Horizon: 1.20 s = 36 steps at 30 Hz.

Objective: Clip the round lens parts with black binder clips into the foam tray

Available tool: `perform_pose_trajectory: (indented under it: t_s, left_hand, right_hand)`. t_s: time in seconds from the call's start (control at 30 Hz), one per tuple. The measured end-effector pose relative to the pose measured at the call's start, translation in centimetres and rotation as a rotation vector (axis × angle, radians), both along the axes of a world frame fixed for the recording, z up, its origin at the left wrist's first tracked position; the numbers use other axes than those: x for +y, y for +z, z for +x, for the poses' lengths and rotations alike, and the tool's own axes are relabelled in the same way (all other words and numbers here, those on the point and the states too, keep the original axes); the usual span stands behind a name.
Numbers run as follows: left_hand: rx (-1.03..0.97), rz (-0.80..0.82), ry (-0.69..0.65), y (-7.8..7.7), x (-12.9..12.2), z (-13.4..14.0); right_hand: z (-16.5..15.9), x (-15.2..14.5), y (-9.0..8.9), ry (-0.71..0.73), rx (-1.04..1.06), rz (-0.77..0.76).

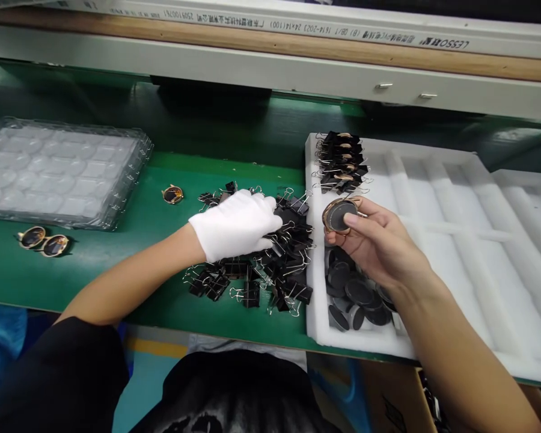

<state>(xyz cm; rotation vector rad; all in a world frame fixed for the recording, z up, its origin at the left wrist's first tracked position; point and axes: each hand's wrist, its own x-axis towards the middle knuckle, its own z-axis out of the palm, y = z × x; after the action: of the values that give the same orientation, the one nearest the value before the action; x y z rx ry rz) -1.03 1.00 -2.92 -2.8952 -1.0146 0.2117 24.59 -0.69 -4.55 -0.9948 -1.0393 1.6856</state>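
My left hand, in a white glove, reaches over a heap of black binder clips with silver wire handles. Its bent fingers touch the heap, thumb and forefinger a little apart, and no clip is plainly held. Bare and closed, my right hand pinches a dark round disc against a gold-rimmed round piece, like folded sunglasses; most of that piece is hidden behind the disc. Below this hand, loose dark discs fill a compartment of the white foam tray.
Binder clips clamped on gold-rimmed pieces stand in a row in the tray's far left corner. Round sunglasses and another gold-rimmed piece lie on the green table. A clear plastic tray sits left; a pale rail spans the back.
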Motion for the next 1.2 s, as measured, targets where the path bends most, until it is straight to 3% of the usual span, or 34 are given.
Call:
perform_pose_trajectory:
  t_s: [0.1,0.17,0.4,0.5,0.63,0.73,0.9,1.0,1.1,1.2]
  left_hand:
    - [-0.069,-0.059,-0.050,-0.6,0.4,-0.2]
    - [-0.182,-0.160,-0.035,-0.2,0.8,-0.7]
    - [-0.803,-0.487,0.343,2.8,0.3,-0.5]
    - [-1.015,-0.596,0.474,2.3,-0.8,0.9]
    - [-1.178,-0.631,0.474,1.1,-1.9,2.4]
    - [-1.132,-0.560,0.434,0.9,-2.1,2.6]
    - [-0.808,-0.198,0.514,0.8,-1.7,2.2]
    - [-0.667,-0.121,0.506,0.6,-1.3,1.8]
    - [-0.501,-0.134,0.332,0.2,-1.1,1.6]
    - [-0.357,0.030,0.119,-0.7,-1.3,1.6]
  right_hand:
    - [0.1,0.0,0.0,0.007,-0.009,0.006]
    - [0.3,0.0,0.1,0.026,-0.015,0.017]
    - [0.7,-0.5,0.7,0.164,-0.090,0.133]
    - [0.5,-0.9,0.6,0.177,-0.098,0.146]
    - [0.2,-1.0,0.3,0.127,-0.113,0.173]
    - [0.0,-0.9,0.1,0.076,-0.147,0.197]
    - [0.0,-1.0,-0.3,0.065,-0.185,0.233]
    - [0.1,-1.2,-0.5,0.097,-0.174,0.247]
    - [0.1,-1.3,-0.4,0.152,-0.156,0.244]
    - [-0.2,-1.4,-0.4,0.200,-0.143,0.244]
